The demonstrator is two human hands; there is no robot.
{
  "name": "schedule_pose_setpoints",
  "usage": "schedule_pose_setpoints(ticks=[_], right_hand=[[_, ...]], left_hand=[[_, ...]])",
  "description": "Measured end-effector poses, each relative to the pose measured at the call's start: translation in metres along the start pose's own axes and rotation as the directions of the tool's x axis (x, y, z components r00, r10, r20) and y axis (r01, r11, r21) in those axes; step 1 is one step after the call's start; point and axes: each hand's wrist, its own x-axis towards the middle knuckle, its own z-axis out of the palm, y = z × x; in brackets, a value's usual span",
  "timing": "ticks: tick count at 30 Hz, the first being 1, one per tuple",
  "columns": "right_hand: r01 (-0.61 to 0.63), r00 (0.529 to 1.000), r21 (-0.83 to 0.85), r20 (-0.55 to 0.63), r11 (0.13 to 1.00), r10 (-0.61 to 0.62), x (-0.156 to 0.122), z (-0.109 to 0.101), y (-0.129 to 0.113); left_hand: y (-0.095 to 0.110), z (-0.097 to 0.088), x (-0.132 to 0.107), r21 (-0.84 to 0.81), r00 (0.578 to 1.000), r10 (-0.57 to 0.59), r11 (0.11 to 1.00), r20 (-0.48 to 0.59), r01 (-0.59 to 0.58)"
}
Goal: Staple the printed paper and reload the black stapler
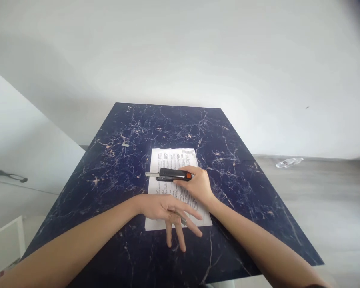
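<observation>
My right hand (199, 184) is wrapped round the rear end of a black stapler (171, 174) with an orange patch. The stapler lies across the printed paper sheets (165, 158), and its silver staple rail (151, 174) sticks out to the left. Nearer to me, my left hand (165, 210) hovers over the lower part of the sheets, palm turned sideways and several fingers spread. Between its thumb and fingers sits a short grey strip of staples (183, 221), partly hidden by the thumb.
A dark blue marbled table (156, 126) bears everything, with a small pale scrap (125, 144) left of the sheets. A clear plastic wrapper (289, 162) lies on the floor to the right. A dark door handle (10, 176) shows at far left. The white wall (180, 52) stands behind.
</observation>
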Motion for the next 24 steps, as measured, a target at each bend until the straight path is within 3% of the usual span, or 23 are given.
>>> schedule_pose_setpoints(ticks=[3,6,11,14,17,20,24], right_hand=[[-0.009,0.999,0.022,0.033,1.000,0.008,0.002,0.000,0.003],[0.062,0.996,0.091,0.057,0.994,-0.068,0.005,-0.009,0.003],[0.260,0.961,0.191,-0.150,0.946,-0.234,0.007,-0.045,-0.006],[0.460,0.887,0.248,-0.084,0.853,-0.454,0.004,-0.054,-0.012],[0.604,0.769,0.240,0.076,0.760,-0.635,0.000,-0.047,-0.014],[0.657,0.694,0.244,0.173,0.713,-0.699,-0.001,-0.038,-0.015],[0.700,0.642,0.264,0.175,0.664,-0.747,0.002,-0.043,-0.016]], left_hand=[[0.001,0.001,-0.001,0.024,0.997,0.054,0.998,-0.058,-0.053],[0.000,-0.002,-0.002,0.044,0.986,0.091,0.995,-0.139,-0.085],[-0.009,-0.010,-0.003,0.090,0.943,0.220,0.975,-0.250,-0.204],[-0.014,-0.013,-0.002,0.125,0.912,0.284,0.958,-0.296,-0.258],[-0.016,-0.016,0.000,0.126,0.880,0.336,0.942,-0.335,-0.311],[-0.018,-0.019,0.003,0.136,0.856,0.370,0.929,-0.361,-0.344],[-0.022,-0.018,0.006,0.208,0.808,0.433,0.901,-0.400,-0.380]])
